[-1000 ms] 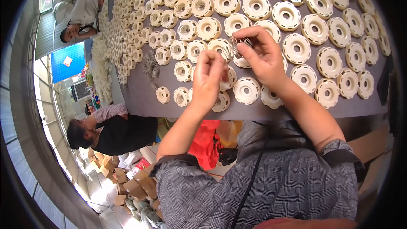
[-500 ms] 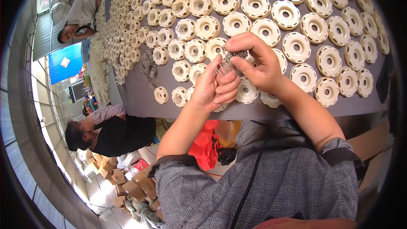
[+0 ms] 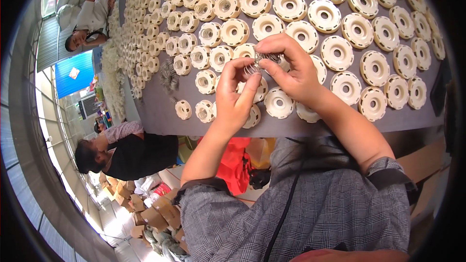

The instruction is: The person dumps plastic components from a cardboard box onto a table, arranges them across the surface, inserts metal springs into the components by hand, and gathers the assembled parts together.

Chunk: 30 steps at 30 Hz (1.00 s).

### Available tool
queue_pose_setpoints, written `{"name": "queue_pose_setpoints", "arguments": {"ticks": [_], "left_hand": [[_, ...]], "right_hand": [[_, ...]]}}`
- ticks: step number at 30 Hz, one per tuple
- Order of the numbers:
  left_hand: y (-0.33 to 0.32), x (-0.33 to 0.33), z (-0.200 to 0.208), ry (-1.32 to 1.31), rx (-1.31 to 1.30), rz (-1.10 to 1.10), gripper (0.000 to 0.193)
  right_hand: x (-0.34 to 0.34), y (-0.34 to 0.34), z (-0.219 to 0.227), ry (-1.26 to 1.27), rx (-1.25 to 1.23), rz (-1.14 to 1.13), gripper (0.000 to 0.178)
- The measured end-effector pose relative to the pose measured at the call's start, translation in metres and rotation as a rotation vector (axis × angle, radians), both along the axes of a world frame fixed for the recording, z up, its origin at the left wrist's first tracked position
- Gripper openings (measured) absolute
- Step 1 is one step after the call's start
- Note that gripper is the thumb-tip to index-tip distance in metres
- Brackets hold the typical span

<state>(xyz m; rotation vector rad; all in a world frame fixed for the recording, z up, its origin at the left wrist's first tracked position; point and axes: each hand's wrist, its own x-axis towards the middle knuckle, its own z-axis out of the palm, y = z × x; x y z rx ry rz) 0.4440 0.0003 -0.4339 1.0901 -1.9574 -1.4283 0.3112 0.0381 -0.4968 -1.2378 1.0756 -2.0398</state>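
Both of my hands meet over the table (image 3: 160,123), fingertips close together. My left hand (image 3: 236,93) pinches a wire coil spring (image 3: 251,68) between thumb and fingers. My right hand (image 3: 292,72) is closed round more metal springs (image 3: 273,58), tangled together and partly hidden by its fingers. Beneath and around the hands lie cream plastic discs with notched rims and a central hole, such as the bare disc (image 3: 279,103) below my right hand. Some discs to the left hold a spring in the middle, like the disc (image 3: 206,82) beside my left hand.
A pile of loose springs (image 3: 169,75) rests left of my hands. Rows of discs (image 3: 361,31) cover the table's right side, smaller cream parts (image 3: 145,34) its far left. Two people stand beyond the left edge, one in a black apron (image 3: 141,155). Cardboard boxes (image 3: 158,213) sit behind.
My left hand has turned, its thumb swinging to the right and its fingers lifting to pinch the spring near the right fingertips. The right hand stays nearly in place, still holding springs.
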Motion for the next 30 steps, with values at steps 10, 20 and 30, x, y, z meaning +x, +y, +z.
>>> {"name": "queue_pose_setpoints", "arguments": {"ticks": [10, 20, 30], "left_hand": [[-0.027, 0.013, -0.012, 0.203, 0.602, 0.085, 0.027], [-0.101, 0.007, -0.042, -0.373, -0.448, 0.087, 0.027], [-0.097, -0.001, -0.041, -0.458, -0.556, 0.07, 0.03]], "right_hand": [[-0.008, -0.008, -0.003, -0.207, -0.035, -0.159, 0.019], [-0.004, -0.004, -0.001, -0.199, 0.087, -0.078, 0.019], [-0.004, -0.004, -0.001, -0.225, 0.14, -0.015, 0.02]]}}
